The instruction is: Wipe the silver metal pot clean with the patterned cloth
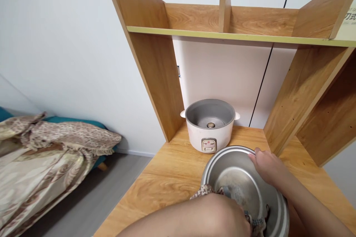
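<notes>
A silver metal inner pot of a rice cooker tilts toward me at the front of the wooden desk. My right hand grips its upper right rim, thumb over the inner edge. My left hand reaches into the pot with a patterned cloth bunched in it; bits of the cloth stick out on both sides. Most fingers of that hand are hidden behind its back. Dull, whitish marks show on the pot's bottom. Just behind stands the white rice cooker body, lidless, its grey inside and round centre plate visible.
Wooden side panels and a shelf with a yellowish edge frame the desk on both sides and above. At the left, a teal sofa or bed carries patterned cloths. Grey floor lies between.
</notes>
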A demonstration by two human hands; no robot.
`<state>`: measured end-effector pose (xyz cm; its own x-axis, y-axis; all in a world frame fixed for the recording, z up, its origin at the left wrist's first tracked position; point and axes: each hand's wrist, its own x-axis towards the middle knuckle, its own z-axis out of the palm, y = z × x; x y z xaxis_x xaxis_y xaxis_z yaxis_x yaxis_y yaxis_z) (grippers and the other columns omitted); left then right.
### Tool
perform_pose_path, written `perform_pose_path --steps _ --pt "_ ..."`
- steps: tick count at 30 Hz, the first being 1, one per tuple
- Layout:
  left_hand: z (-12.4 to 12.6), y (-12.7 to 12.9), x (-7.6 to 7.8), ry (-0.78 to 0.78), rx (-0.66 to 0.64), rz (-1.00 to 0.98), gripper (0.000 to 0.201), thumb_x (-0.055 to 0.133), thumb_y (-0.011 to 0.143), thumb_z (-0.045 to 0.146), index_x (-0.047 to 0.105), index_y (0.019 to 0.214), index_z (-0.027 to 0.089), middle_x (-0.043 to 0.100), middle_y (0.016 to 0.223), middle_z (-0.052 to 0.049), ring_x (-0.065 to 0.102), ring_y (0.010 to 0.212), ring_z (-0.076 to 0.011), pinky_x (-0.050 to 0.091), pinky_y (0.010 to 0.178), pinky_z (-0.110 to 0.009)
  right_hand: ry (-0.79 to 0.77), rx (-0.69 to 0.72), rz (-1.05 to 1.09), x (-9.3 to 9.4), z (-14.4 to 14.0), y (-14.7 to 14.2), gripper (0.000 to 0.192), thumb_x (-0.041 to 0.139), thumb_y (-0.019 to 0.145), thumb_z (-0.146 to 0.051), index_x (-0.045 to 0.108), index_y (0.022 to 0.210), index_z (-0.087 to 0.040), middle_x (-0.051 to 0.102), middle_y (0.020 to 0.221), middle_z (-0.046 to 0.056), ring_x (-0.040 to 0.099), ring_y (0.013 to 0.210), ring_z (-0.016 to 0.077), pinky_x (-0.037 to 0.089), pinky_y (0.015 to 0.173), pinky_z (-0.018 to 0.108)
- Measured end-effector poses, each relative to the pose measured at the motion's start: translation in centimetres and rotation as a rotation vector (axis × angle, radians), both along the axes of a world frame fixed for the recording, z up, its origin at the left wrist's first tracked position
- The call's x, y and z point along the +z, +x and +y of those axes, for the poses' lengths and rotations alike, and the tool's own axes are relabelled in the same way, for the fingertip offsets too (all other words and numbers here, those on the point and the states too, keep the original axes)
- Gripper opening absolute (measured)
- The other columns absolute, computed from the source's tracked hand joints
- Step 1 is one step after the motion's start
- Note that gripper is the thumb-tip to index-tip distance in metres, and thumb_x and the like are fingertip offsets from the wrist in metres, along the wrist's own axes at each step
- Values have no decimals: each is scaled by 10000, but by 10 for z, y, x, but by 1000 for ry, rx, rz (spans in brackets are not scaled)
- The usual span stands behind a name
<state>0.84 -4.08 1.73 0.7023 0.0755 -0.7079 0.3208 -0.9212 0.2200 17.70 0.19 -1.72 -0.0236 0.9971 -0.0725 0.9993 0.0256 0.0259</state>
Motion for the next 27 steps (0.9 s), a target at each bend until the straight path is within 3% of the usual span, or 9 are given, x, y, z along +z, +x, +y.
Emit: perform_pose_path --steps 5,10,15,19,24,27 --pt "2 1 -3 -26 -76 23 208 556 750 202 717 844 109 737 770 -132 654 585 -225 424 432 -305 10 2 9 0 -1 2 445 222 1023 -404 583 996 -145 709 873 165 698 859 290 424 674 348" --pt "-3 -2 2 92 -194 -166 201 534 808 217 692 738 116 725 712 -92 644 582 -185 425 464 -293 11 16 36 1 -1 1 431 237 1025 -392 585 969 -144 708 872 158 693 870 285 409 665 340" --pt "-8 -7 11 172 -185 -311 218 504 852 242 690 818 133 720 710 -62 645 597 -182 399 466 -301 -4 15 38 4 0 -1 420 254 1024 -396 588 975 -146 706 874 148 691 862 274 396 650 326" --pt "-8 -6 13 145 -154 -259 243 494 860 246 700 866 117 722 724 -87 640 584 -196 363 416 -296 -5 8 57 5 -1 -2 421 259 1021 -399 592 972 -147 705 877 152 688 860 282 387 646 330" --pt "-6 1 2 41 -75 -67 297 504 832 229 717 971 77 746 819 -130 658 593 -211 394 413 -303 1 20 48 2 0 -1 439 244 1023 -406 593 991 -143 703 878 157 686 866 285 390 672 336" --pt "-4 3 -2 10 -76 -13 279 540 812 235 727 940 72 743 782 -132 643 551 -207 412 421 -306 -3 17 36 0 1 -1 447 240 1022 -414 594 1006 -141 705 891 163 687 876 282 395 688 336"
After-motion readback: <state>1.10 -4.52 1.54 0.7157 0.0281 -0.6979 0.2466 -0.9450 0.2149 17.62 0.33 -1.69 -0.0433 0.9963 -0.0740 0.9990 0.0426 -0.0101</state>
